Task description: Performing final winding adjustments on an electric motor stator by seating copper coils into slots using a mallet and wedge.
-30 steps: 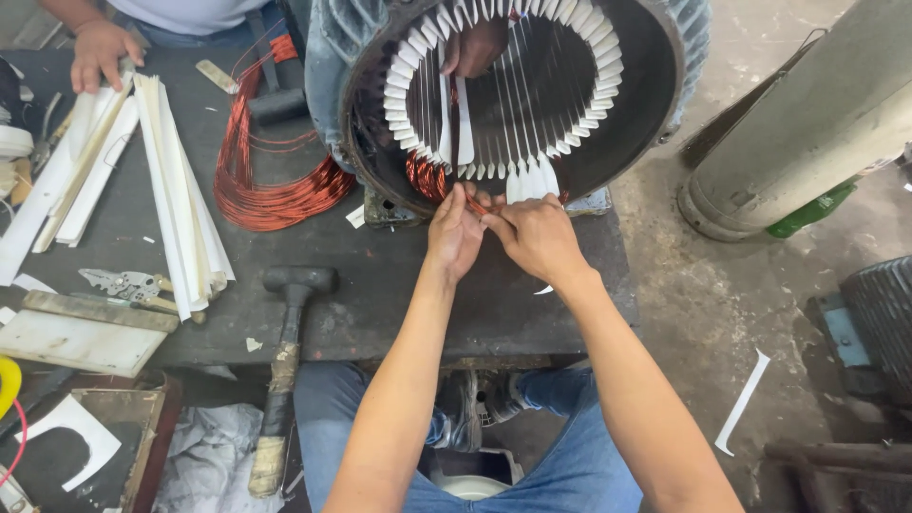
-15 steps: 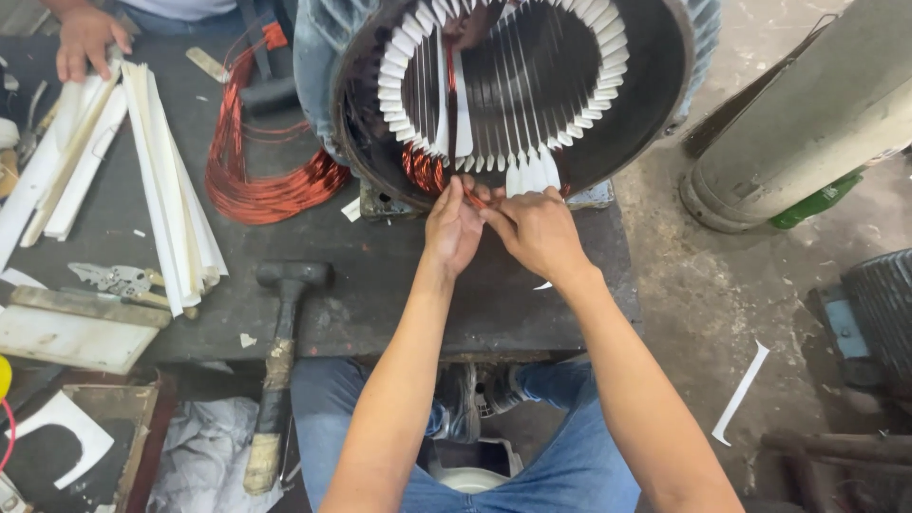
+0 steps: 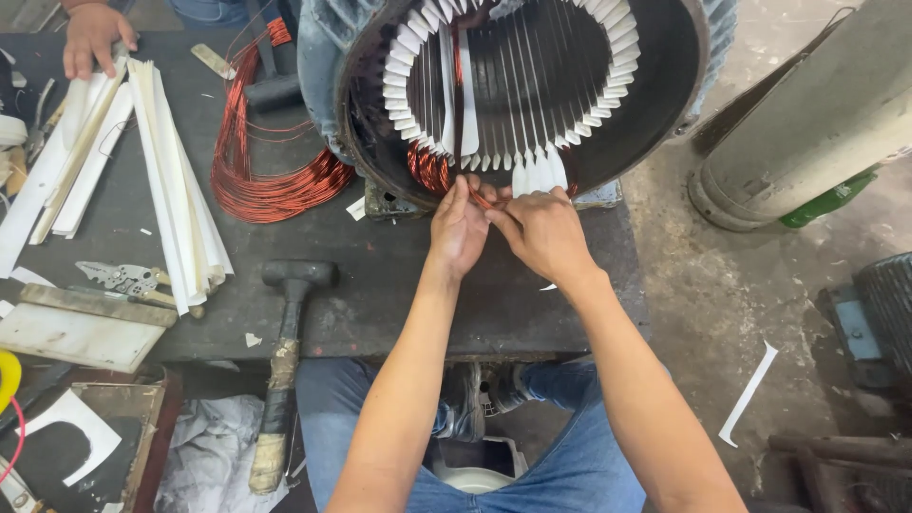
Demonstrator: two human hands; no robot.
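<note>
A large motor stator (image 3: 532,90) lies on its side on the dark workbench (image 3: 380,285), its slots lined with white insulation strips (image 3: 537,171). Thin copper wire (image 3: 429,169) comes out of the lower slots. My left hand (image 3: 459,228) and my right hand (image 3: 541,233) meet at the stator's lower rim, fingers pinched together on the copper wire strands. A coil of copper wire (image 3: 266,185) lies on the bench to the left of the stator.
A rubber mallet (image 3: 283,351) lies at the bench's front edge. Long white paper strips (image 3: 176,180), pliers (image 3: 119,277) and a wooden block (image 3: 81,332) lie at the left. Another person's hand (image 3: 95,38) rests at the top left. A grey cylinder (image 3: 807,123) stands right.
The view has shifted slightly. Both hands stay at the stator's lower rim, working the wire with small finger movements. The other person's hand has moved a little on the strips.
</note>
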